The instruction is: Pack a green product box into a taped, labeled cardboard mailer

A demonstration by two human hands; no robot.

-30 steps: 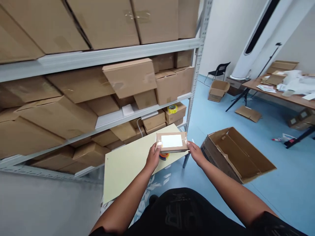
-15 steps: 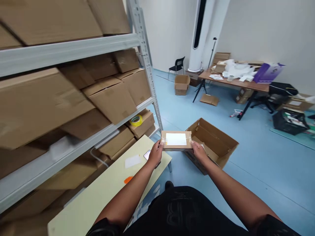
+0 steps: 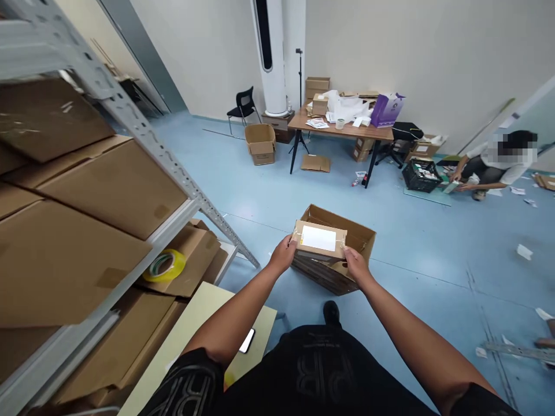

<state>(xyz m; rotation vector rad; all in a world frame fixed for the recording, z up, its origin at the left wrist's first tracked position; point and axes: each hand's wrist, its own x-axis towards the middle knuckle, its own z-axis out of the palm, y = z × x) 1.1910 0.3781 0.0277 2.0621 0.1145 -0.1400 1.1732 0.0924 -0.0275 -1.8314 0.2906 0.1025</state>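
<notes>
A small taped cardboard box (image 3: 319, 238) with a white label on top is held out in front of me. My left hand (image 3: 284, 254) grips its left end, fingers closed, and my right hand (image 3: 355, 264) is closed on its right end. Below and behind it, a large open carton (image 3: 363, 236) stands on the floor. The small box overlaps the carton's opening from my viewpoint; its underside is hidden.
Metal shelving (image 3: 169, 222) packed with cardboard boxes runs along my left, with yellow tape (image 3: 167, 266) on one box. A pale table (image 3: 203, 312) carries a phone (image 3: 247, 341). Across the room stand a cluttered desk (image 3: 299, 120), a black crate (image 3: 421, 175) and a crouching person (image 3: 489, 164).
My view has swung right, bringing the crouching person into sight. The small box, still in both hands, has moved from beside the pale table to over the open carton.
</notes>
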